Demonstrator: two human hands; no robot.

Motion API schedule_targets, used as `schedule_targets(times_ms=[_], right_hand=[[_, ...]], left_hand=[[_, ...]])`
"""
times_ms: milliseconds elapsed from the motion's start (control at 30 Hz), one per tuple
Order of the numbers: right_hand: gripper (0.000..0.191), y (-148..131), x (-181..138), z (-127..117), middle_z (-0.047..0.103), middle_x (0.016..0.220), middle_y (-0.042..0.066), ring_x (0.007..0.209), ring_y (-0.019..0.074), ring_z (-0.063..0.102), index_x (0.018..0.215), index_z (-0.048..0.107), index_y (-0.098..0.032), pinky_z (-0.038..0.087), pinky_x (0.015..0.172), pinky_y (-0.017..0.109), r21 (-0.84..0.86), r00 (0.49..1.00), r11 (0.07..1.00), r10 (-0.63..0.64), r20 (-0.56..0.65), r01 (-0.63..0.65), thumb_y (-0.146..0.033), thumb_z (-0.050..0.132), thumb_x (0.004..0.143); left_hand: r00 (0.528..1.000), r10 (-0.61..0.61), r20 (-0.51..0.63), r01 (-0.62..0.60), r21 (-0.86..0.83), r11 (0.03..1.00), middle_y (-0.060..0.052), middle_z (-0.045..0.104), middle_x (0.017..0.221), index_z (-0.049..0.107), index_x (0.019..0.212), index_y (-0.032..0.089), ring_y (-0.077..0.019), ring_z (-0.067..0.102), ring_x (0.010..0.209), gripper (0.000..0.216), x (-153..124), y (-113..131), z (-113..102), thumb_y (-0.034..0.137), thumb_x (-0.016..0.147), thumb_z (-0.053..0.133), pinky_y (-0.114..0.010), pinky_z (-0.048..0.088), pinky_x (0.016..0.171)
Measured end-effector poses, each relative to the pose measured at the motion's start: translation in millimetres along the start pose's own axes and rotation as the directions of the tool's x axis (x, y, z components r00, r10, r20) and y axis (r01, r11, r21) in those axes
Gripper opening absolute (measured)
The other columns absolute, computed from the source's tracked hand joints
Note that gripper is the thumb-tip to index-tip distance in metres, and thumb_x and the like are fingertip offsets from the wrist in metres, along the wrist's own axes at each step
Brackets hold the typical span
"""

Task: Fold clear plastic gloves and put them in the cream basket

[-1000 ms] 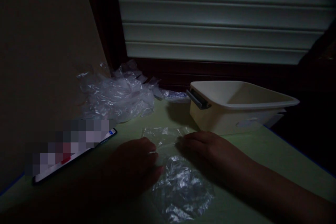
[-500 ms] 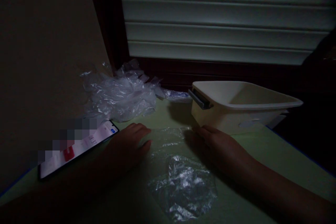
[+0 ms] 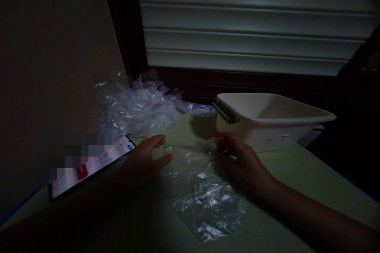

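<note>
A clear plastic bag (image 3: 208,201) lies crinkled on the pale green tabletop, its flatter upper part between my hands. My left hand (image 3: 150,154) is at the bag's upper left corner, thumb and fingers spread apart with nothing held between them. On the other side, my right hand (image 3: 239,156) has its fingers curled in a pinch at the upper right corner of the bag. A bit of film shows by those fingertips, slightly raised. Dim light makes the exact grip hard to see.
A heap of crumpled clear plastic bags (image 3: 136,106) sits at the back left. In front of it lies a lit phone (image 3: 97,166). The cream plastic bin (image 3: 252,128) with a grey handle stands at the back right, before a slatted shutter (image 3: 237,19).
My right hand has lifted a little and its fingers have curled at the bag's corner. The left thumb and fingers have spread wider. The bag's upper edge has shifted slightly.
</note>
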State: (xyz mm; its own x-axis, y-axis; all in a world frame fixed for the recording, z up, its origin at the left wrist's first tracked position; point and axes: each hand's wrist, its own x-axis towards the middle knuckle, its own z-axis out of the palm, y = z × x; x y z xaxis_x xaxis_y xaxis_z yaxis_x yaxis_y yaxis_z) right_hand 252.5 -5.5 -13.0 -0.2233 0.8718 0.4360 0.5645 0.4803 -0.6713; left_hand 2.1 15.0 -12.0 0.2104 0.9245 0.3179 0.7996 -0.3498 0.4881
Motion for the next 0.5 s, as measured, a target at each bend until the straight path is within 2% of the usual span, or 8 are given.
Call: schedule_targets(times_ms=[100,200,367,500], right_hand=[[0.033,0,0,-1,0.059,0.082,0.005,0.07,0.0172,0.059,0.111,0.042,-0.019,0.049,0.06,0.03,0.111,0.998,0.993,0.038,-0.059,-0.031,-0.023,0.049,0.079],[0.034,2,0,1,0.058,0.082,0.005,0.07,0.0173,0.059,0.11,0.041,-0.02,0.049,0.061,0.031,0.186,0.994,0.981,0.069,-0.081,-0.053,-0.025,0.051,0.078],[0.035,6,1,3,0.057,0.081,0.003,0.072,0.0165,0.059,0.111,0.043,-0.019,0.049,0.065,0.032,0.23,0.995,0.97,0.093,-0.033,-0.083,-0.023,0.052,0.077],[0.038,8,1,2,0.06,0.083,0.005,0.073,0.0172,0.059,0.111,0.046,-0.018,0.049,0.065,0.032,0.187,0.992,0.975,0.125,0.004,-0.124,-0.024,0.055,0.075]], left_hand=[[0.998,-0.042,0.051,0.046,-0.077,0.996,-0.007,0.066,0.097,0.057,0.105,0.015,-0.0236,0.062,0.09,0.045,3,1,-4,0.044,0.07,0.057,-0.035,0.049,0.08],[0.997,0.009,0.082,0.002,-0.139,0.99,-0.003,0.069,0.084,0.063,0.093,0.018,-0.0198,0.064,0.078,0.032,6,0,-7,0.041,0.071,0.056,-0.03,0.051,0.072],[0.989,0.061,0.132,-0.04,-0.154,0.987,-0.002,0.068,0.071,0.065,0.075,0.017,-0.0166,0.062,0.068,0.021,9,-2,-10,0.035,0.071,0.054,-0.026,0.05,0.064],[0.986,0.079,0.146,-0.059,-0.135,0.989,-0.001,0.068,0.071,0.064,0.071,0.018,-0.0164,0.062,0.068,0.018,10,-1,-11,0.033,0.072,0.053,-0.026,0.05,0.065]])
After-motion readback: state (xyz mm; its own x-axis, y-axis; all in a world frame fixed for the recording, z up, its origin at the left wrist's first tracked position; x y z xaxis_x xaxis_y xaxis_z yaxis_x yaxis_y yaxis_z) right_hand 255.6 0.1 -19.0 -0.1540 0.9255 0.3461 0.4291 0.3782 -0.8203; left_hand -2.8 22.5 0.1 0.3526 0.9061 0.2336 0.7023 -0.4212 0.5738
